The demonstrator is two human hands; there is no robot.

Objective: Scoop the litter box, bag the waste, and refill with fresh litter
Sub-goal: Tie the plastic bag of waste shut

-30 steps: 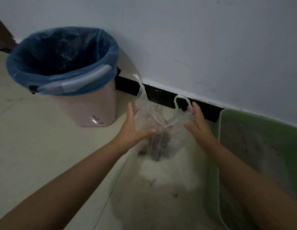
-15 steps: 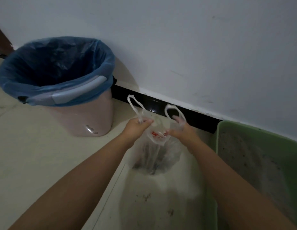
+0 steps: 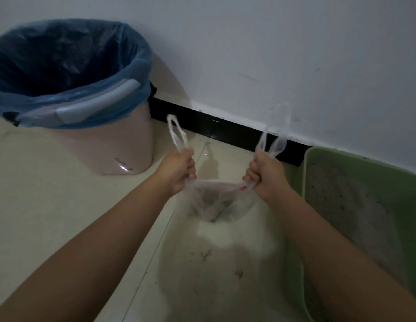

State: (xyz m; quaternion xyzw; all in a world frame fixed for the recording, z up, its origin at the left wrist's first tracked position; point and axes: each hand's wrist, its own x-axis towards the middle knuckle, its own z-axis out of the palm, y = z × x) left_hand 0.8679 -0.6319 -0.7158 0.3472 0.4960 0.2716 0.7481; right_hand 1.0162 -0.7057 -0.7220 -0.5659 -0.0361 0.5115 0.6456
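Observation:
A clear plastic waste bag (image 3: 219, 203) hangs between my hands just above the floor, with dark clumps showing through it. My left hand (image 3: 179, 173) grips the bag's left handle, whose loop sticks up above my fist. My right hand (image 3: 266, 176) grips the right handle, and its loop also pokes up. The bag's mouth is pulled taut between the two fists. The green litter box (image 3: 409, 189) sits at the right against the wall, with grey litter (image 3: 346, 205) inside.
A pink bin (image 3: 104, 145) lined with a blue bag (image 3: 70, 63) stands at the left by the wall. A black skirting strip (image 3: 225, 129) runs along the wall's base. Scattered litter crumbs (image 3: 207, 254) lie on the pale tiled floor below the bag.
My hands went from loosely touching the bag's handles to gripping them in fists, then moved apart, stretching the bag's mouth tight.

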